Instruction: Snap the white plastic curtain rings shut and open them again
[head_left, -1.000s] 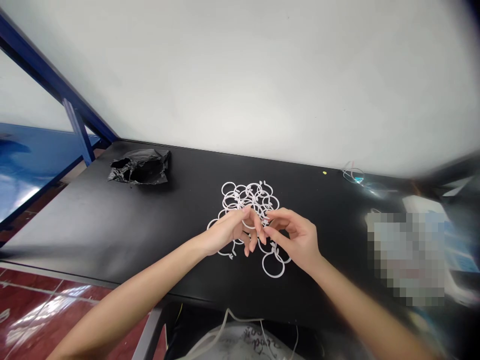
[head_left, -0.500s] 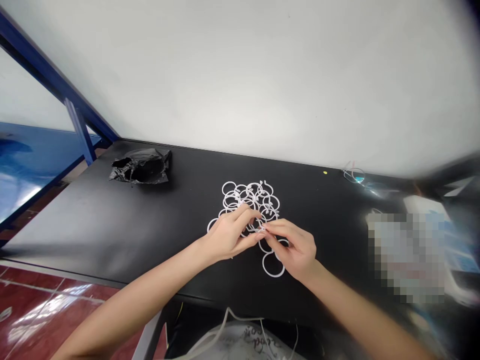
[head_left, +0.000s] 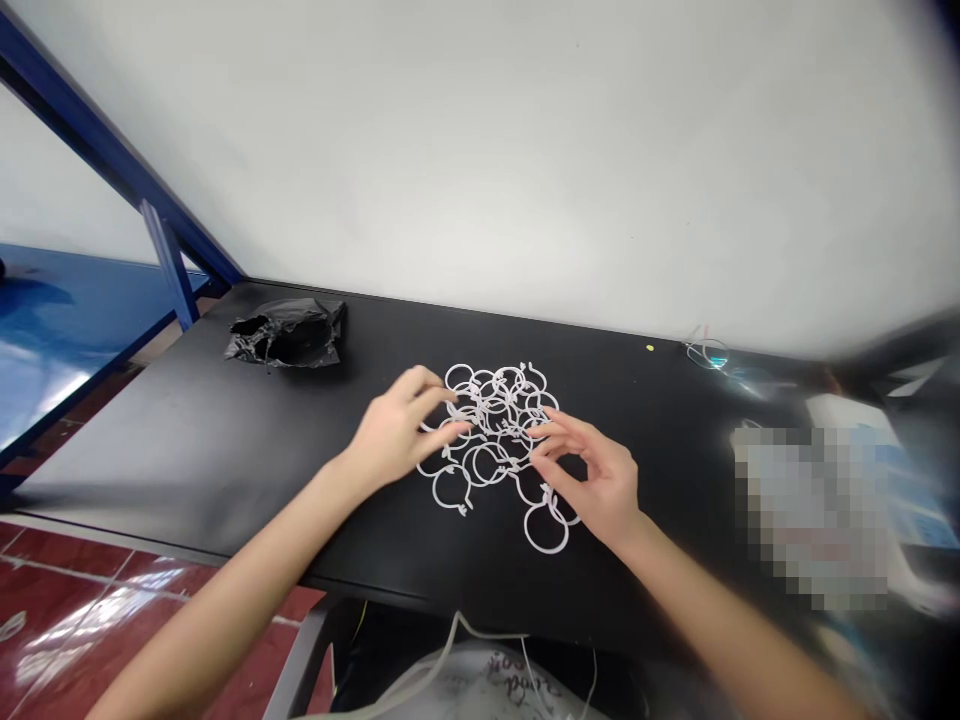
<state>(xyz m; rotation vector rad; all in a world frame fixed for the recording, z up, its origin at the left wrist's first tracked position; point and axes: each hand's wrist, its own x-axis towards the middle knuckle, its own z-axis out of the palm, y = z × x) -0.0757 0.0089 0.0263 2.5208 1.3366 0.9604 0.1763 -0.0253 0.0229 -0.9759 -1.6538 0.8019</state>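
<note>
Several thin white plastic rings (head_left: pixel 491 463) with small clip-like ends lie in an overlapping heap on the black table. At the left side of the heap, my left hand (head_left: pixel 401 425) has thumb and fingers apart, its fingertips over the outer rings. My right hand (head_left: pixel 592 470) is at the right side, fingers loosely curved and separated from the thumb, with no ring visible between them. Close below the right hand, one ring (head_left: pixel 546 528) lies at the near end of the heap. Parts of a few rings are hidden under both hands.
A crumpled black plastic bag (head_left: pixel 289 333) sits at the back left of the table (head_left: pixel 247 470). To the right are a blurred-out packet (head_left: pixel 814 510), a white box (head_left: pixel 847 415) and clear plastic (head_left: pixel 709 352) near the wall. Blue metal framing (head_left: pixel 169 255) stands at the left.
My hands have parted: the left has moved left off the middle of the heap and opened, uncovering rings there. The right has loosened its pinch and stays near the same place.
</note>
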